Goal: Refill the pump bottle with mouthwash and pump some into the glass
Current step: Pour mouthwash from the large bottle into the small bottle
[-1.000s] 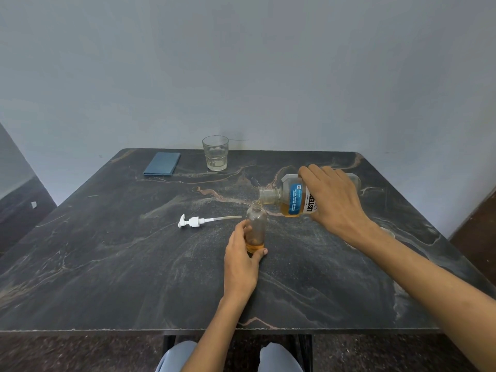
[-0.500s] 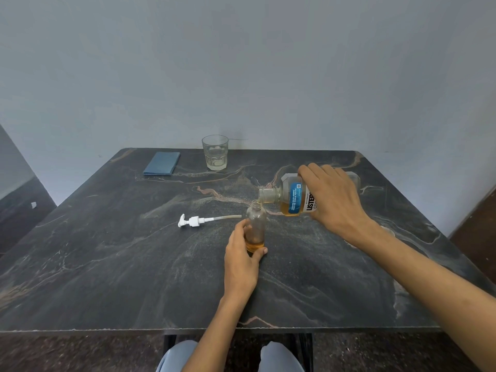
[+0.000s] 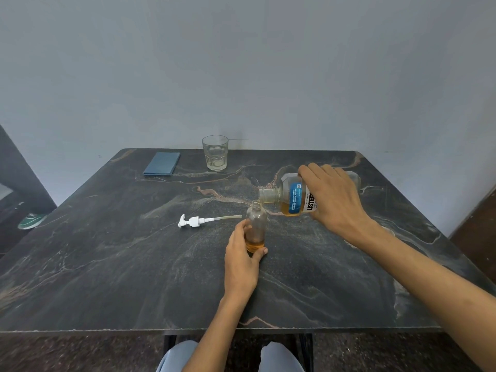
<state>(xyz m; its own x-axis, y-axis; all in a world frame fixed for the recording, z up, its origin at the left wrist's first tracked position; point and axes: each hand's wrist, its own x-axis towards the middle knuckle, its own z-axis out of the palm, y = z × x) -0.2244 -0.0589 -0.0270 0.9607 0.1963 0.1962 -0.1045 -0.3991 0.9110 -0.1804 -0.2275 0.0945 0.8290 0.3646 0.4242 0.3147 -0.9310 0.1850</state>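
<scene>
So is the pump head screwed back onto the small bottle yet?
No, the pump head lies on the table left of the small bottle, whose neck is open under the tilted mouthwash bottle.

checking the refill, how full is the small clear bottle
Mostly empty: in the small clear bottle amber liquid fills only the bottom band, and the rest is clear up to the open neck.

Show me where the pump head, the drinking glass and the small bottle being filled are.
pump head (image 3: pixel 193 221), head view, on its white collar, lying on the table.
drinking glass (image 3: pixel 215 153), head view, on its clear side wall.
small bottle (image 3: pixel 256 220), head view, on its clear upper body above the amber liquid.
</scene>
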